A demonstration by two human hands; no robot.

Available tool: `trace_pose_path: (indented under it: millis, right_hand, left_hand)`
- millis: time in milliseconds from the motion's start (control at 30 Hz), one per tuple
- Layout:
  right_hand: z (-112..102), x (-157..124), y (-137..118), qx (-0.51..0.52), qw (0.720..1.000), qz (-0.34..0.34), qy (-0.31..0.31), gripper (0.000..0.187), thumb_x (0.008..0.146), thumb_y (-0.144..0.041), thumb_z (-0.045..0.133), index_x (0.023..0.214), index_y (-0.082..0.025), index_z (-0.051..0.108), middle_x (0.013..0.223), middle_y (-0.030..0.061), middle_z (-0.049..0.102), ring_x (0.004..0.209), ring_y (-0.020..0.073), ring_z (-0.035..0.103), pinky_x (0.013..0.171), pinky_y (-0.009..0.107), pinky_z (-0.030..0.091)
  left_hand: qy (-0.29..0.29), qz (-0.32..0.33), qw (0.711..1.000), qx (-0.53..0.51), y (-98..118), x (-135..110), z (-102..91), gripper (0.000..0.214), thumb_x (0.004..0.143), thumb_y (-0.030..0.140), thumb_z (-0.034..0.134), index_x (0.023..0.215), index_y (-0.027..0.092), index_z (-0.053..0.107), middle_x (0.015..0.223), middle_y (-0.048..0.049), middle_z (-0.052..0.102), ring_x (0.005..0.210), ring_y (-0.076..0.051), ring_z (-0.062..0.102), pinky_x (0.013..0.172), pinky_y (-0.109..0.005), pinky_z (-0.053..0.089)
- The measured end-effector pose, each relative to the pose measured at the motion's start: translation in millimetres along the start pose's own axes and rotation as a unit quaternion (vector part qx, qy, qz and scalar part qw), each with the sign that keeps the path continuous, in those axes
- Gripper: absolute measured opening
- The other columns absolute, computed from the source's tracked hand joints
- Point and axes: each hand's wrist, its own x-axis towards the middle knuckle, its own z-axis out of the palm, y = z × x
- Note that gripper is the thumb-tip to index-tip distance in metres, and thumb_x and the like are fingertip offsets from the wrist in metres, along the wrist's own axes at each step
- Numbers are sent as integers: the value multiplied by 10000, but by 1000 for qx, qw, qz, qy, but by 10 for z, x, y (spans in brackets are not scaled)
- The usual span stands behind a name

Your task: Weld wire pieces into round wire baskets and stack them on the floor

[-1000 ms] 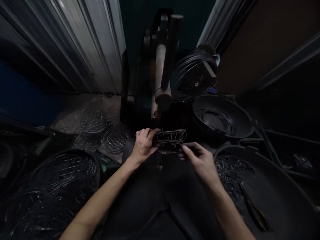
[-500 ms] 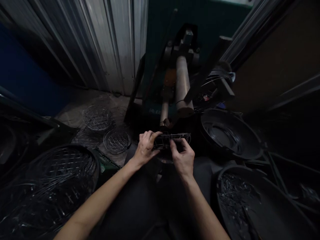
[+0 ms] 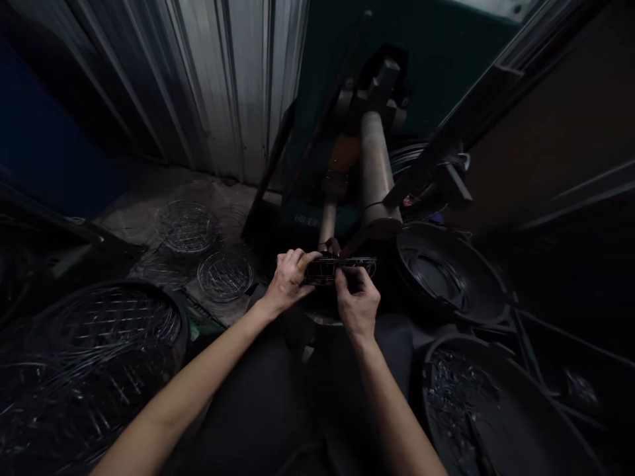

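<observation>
A small round wire basket [image 3: 325,270] is held on edge between my two hands, just below the metal arms of a machine. My left hand [image 3: 290,276] grips its left side, thumb over the upper wires and fingers around the end. With thumb and forefinger pinched, my right hand [image 3: 358,297] works at the near right part of the wires. Whether a small wire piece sits in that pinch is too dark to tell. The lower electrode arm [image 3: 329,221] ends right behind the basket, and the thicker upper cylinder [image 3: 378,165] slants above it.
Wire racks [image 3: 225,274] lie on the floor at left, near a large tub [image 3: 183,324] heaped with wire grids. On the right stand a black basin [image 3: 489,297] with wire rings and another basin [image 3: 526,423] with small wire pieces. A corrugated metal wall [image 3: 243,86] rises behind.
The view has shifted slightly, so the machine appears further right. Both hands keep hold of the wire basket, which now sits closer against the tip of the lower arm.
</observation>
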Motion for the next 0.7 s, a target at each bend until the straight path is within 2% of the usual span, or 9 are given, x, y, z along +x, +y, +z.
trace_pose_path:
  millis: [300,567,633,700]
  right_hand:
    - [2,57,22,9,1000,0,12,214,814,-379,579,768,-170,576,681,-7,593,607,122,535,611,237,431]
    - [51,58,-18,-16,999,-24,18,203,833,-362,555,791,-170,605,710,-3,629,628,127,574,627,238,449]
    - [9,50,-75,-31,999,-27,11,210,828,-374,564,838,-174,629,761,7,658,663,136,598,655,244,464]
    - [-172,-18,-108,-29,1000,-12,2,259,823,-398,575,953,-184,640,844,17,680,684,139,619,667,247,481]
  left_hand:
    - [-28,10,999,41,4,96,-29,574,720,200,683,1244,197,449,1002,-70,529,911,-239,492,790,-352,349]
    - [-23,18,996,89,-48,116,-17,571,719,224,688,1241,190,460,1003,-73,533,928,-249,492,793,-348,337]
    - [-22,14,996,84,-42,129,-28,582,707,206,693,1237,183,453,1015,-74,534,941,-248,491,803,-348,338]
    - [-23,8,997,71,-16,113,-69,581,706,193,685,1234,180,443,1022,-70,535,955,-244,491,818,-352,342]
